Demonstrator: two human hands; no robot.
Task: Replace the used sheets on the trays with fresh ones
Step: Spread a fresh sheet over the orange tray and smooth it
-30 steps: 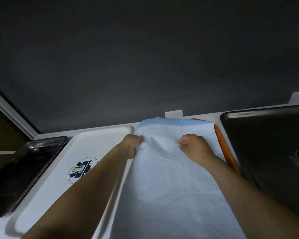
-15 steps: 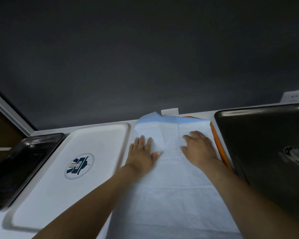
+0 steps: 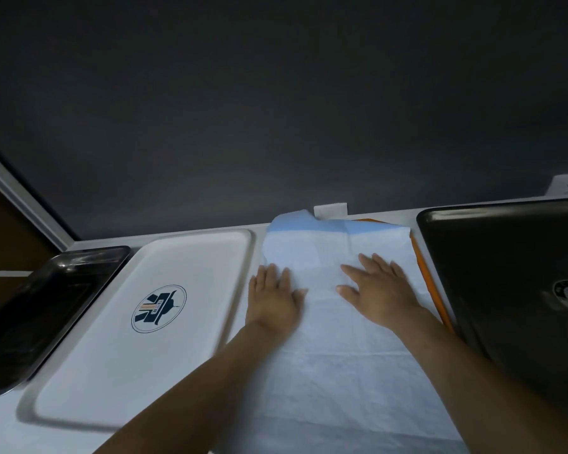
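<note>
The left hand (image 3: 273, 299) and right hand (image 3: 377, 290), bunched a second ago, now press flat-fingered on the sheet (image 3: 341, 371), spread wider

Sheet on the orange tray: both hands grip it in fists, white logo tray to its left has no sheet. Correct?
Not fists. The head view shows the left hand and right hand lying flat, fingers straight, pressing the sheet over the orange tray. The white logo tray to its left has no sheet, as stated.

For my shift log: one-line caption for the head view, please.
Left hand and right hand press a blue-edged sheet flat over the orange tray, beside a white logo tray.
</note>
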